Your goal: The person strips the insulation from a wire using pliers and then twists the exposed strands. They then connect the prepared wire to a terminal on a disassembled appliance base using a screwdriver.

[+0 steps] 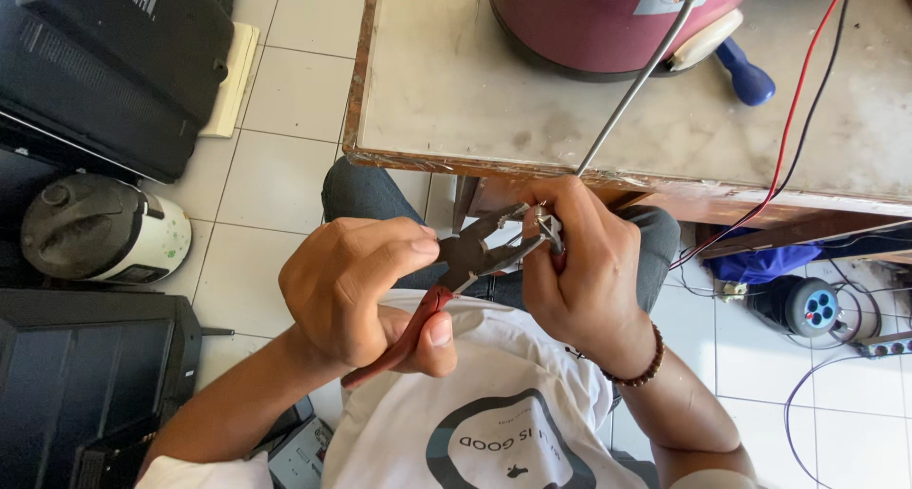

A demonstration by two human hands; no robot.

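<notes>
My left hand (356, 285) grips a pair of pliers (465, 261) by its red handles, the dark jaws pointing right. The jaws close on the end of a grey cable (632, 90) that my right hand (584, 271) pinches between fingers and thumb. The cable runs up and to the right over the table edge toward a dark red round appliance (589, 19). Both hands are held over my lap, just in front of the table. A beaded bracelet sits on my right wrist.
A worn grey table top (456, 90) with a wooden rim carries the appliance, a blue-handled tool (746, 76) and red and black wires (793, 119). On the tiled floor lie black casings, a round cooker (100, 228) at left, and a cable reel (807, 309) at right.
</notes>
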